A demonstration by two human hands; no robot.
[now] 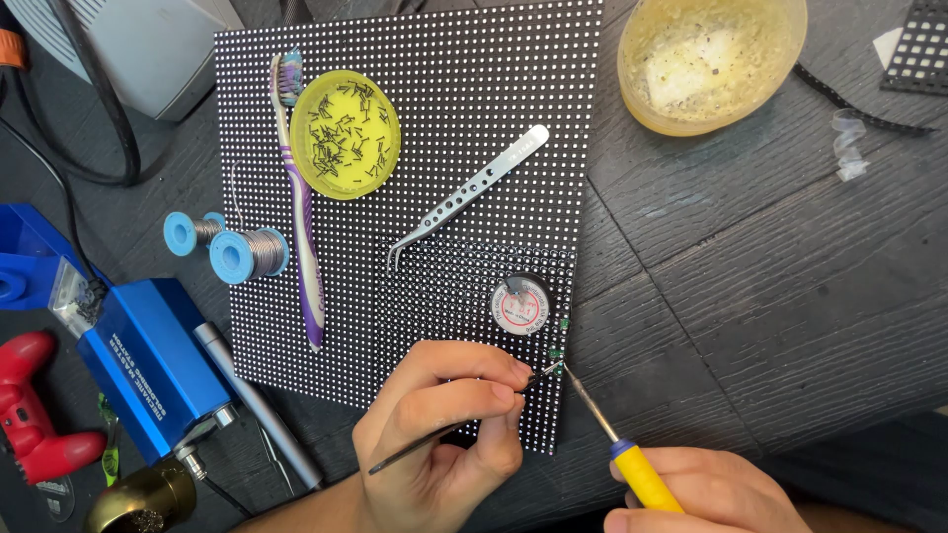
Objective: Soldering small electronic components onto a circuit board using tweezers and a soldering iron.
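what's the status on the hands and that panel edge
Left hand pinching black tweezers, tip at the panel edge. Right hand gripping soldering iron, tip at same spot. Nothing blocking.

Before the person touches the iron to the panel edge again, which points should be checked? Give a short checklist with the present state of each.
1. Soldering iron held firmly in right hand: ok.
2. Iron tip meets the black tweezers tip at the panel edge: ok.
3. Left hand fingers away from the hot tip: not ok, they are close.
4. Small part actually gripped in the tweezers: cannot tell.
5. Solder spool within reach: ok.
6. Silver tweezers lying clear of the work spot: ok.
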